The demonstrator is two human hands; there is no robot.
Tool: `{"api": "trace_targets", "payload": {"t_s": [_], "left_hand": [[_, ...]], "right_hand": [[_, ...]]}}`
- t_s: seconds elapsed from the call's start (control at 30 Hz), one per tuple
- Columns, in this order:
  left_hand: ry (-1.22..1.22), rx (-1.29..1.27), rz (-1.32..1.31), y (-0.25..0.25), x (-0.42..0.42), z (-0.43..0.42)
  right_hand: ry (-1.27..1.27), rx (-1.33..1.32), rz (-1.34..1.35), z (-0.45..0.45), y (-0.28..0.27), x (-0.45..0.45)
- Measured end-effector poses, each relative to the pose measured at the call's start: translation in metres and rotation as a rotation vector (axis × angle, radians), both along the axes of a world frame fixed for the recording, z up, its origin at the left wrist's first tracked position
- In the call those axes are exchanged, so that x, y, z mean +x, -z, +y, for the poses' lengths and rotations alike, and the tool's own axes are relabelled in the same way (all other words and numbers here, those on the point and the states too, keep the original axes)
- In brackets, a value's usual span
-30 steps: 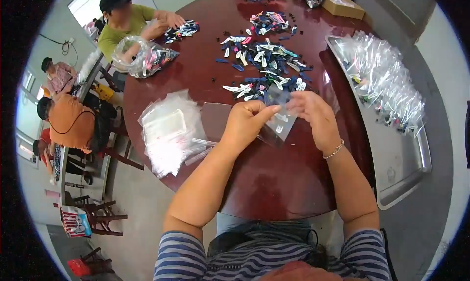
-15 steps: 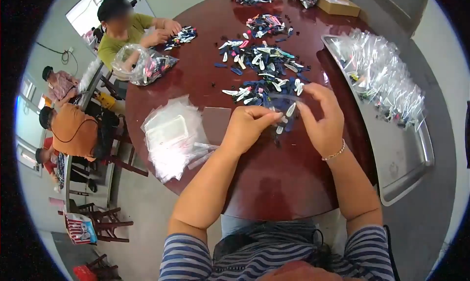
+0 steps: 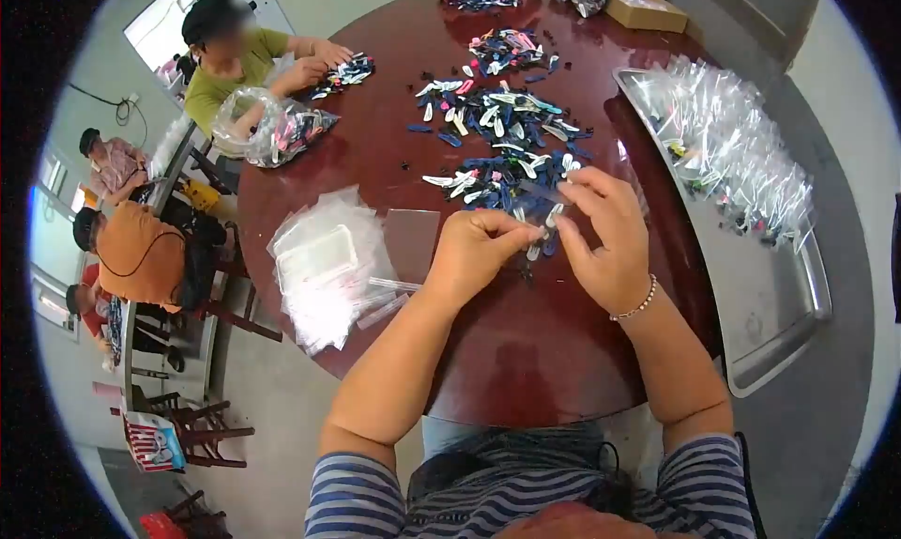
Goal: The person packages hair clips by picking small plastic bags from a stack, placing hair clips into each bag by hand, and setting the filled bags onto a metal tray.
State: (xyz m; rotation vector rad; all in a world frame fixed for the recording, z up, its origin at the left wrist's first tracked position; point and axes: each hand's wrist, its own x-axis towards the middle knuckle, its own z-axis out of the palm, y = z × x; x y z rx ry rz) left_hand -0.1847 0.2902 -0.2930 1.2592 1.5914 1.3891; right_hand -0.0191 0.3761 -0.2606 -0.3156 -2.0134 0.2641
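Note:
Over the near edge of the hair clip pile, my two hands are close together around a small clear plastic bag (image 3: 534, 251) with a few white and dark hair clips in it. My left hand (image 3: 481, 248) is closed, its thumb and forefinger pinching the bag from the left. My right hand (image 3: 605, 234) curls around the bag's right side, thumb near a pale clip and forefinger above it. The bag's clear edges are hard to make out. Just beyond lies the pile of snap hair clips (image 3: 507, 116), white, navy and pink.
A stack of clear bags (image 3: 314, 257) and a flat brown rectangle (image 3: 411, 243) lie left. A metal tray (image 3: 751, 304) holds filled bags (image 3: 737, 145) on the right. A co-worker (image 3: 230, 65) handles clips at the far left beside a large clear bag (image 3: 272, 130). A cardboard box (image 3: 646, 11) stands behind.
My right hand has moved slightly left and down, its thumb closer to my left fingertips. My left hand stays pinched on the bag, which looks less spread.

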Motion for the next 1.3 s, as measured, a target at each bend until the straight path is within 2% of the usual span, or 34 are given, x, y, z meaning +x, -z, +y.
{"api": "trace_targets", "payload": {"t_s": [0.17,0.23,0.33,0.57,0.63,0.73,0.87,0.93,0.97,1.03,1.07,1.13,1.3], "left_hand": [[-0.002,0.072,0.070,-0.002,0.005,-0.001],[0.011,0.109,0.100,-0.002,0.006,-0.001],[-0.019,0.086,0.155,-0.003,0.006,-0.002],[0.032,-0.013,0.190,0.000,0.002,-0.003],[0.072,-0.005,0.168,-0.001,0.003,-0.003],[0.140,0.002,0.148,-0.003,0.005,-0.002],[0.181,-0.018,0.200,0.000,0.002,-0.001],[0.193,-0.034,0.187,0.000,0.002,-0.001],[0.208,-0.025,0.179,-0.004,0.004,-0.003],[0.217,-0.016,0.169,-0.003,0.003,-0.003],[0.219,0.008,0.237,0.004,0.000,-0.002],[0.219,0.035,0.307,0.006,-0.002,-0.001],[0.164,0.166,0.576,-0.001,-0.003,0.000]], "right_hand": [[0.046,-0.063,0.020,-0.003,0.004,-0.002],[-0.074,-0.387,-0.019,-0.003,0.009,-0.001],[-0.097,-0.286,-0.152,0.003,0.009,0.003],[-0.140,-0.147,-0.248,0.004,0.006,0.005],[-0.146,-0.311,-0.296,0.001,0.006,0.008],[-0.176,-0.374,-0.352,0.003,0.001,0.011],[-0.237,-0.334,-0.336,0.002,-0.001,0.011],[-0.290,-0.428,-0.180,0.001,0.001,0.009],[-0.292,-0.427,-0.183,-0.001,0.000,0.009],[-0.318,-0.593,-0.167,-0.006,-0.004,0.011],[-0.320,-0.591,-0.169,-0.004,-0.005,0.011],[-0.343,-0.422,-0.367,0.000,-0.008,0.013],[-0.359,-0.431,-0.429,0.000,-0.004,0.012]]}}
